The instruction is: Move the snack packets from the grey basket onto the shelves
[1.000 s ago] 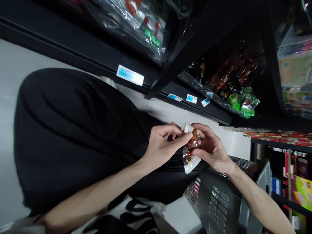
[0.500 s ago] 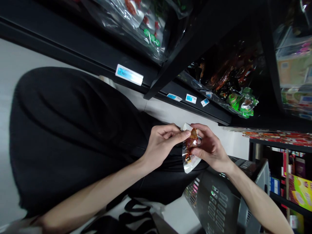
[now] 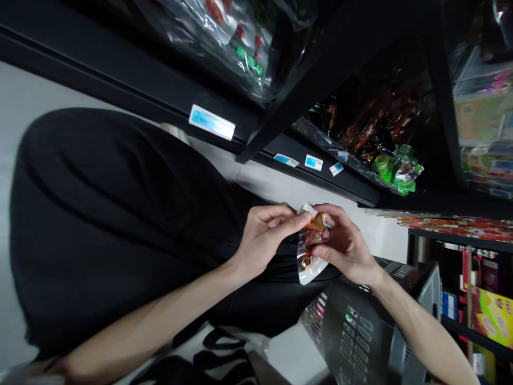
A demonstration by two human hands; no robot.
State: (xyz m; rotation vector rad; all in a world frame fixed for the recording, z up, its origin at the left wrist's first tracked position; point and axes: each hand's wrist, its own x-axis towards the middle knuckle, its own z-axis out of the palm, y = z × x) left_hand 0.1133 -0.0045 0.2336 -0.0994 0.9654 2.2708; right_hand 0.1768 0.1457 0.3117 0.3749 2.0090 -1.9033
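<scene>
A small clear snack packet (image 3: 313, 233) with reddish-brown food inside and a white backing is held between both hands, over my black-clad lap. My left hand (image 3: 269, 230) pinches its upper left edge, the thumb lying on the front. From the right, my right hand (image 3: 348, 243) grips the packet's other side, thumb across the front and fingers behind it. Part of the backing and the right fingertips are hidden. What the food is, I cannot make out.
Black shelving (image 3: 296, 91) runs along the top, bearing price tags (image 3: 211, 123), dark glossy packets (image 3: 372, 128) and a green packet (image 3: 401, 168). A dark slotted basket (image 3: 348, 326) stands below my right forearm. More shelves with a yellow box (image 3: 495, 315) are at far right.
The packet has shifted very slightly left, and my right thumb with it. Both hands keep their hold.
</scene>
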